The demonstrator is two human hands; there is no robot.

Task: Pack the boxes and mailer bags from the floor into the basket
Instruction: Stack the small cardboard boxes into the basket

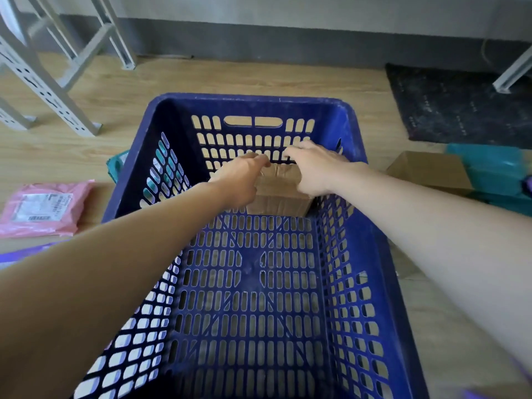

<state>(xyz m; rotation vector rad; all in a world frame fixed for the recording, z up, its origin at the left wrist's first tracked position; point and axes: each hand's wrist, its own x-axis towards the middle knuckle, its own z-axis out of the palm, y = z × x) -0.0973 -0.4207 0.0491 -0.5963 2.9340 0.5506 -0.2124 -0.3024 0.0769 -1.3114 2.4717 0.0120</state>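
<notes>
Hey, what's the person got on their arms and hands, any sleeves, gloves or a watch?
Nothing shows. Both forearms are bare with no sleeve in view. The left hand and right hand wear no gloves, and no watch, bracelet or ring is visible on the parts that show.

Place: a parcel-handling storeroom.
Racking: slotted grey metal shelf legs stand at upper left; one more leg at upper right.
Floor: wood-look planks, a grey wall base along the top, a dark mat at upper right.
Goods: a labelled pink mailer bag at left edge; a cardboard box and teal mailer bags at right; a blue perforated basket in the centre.
</notes>
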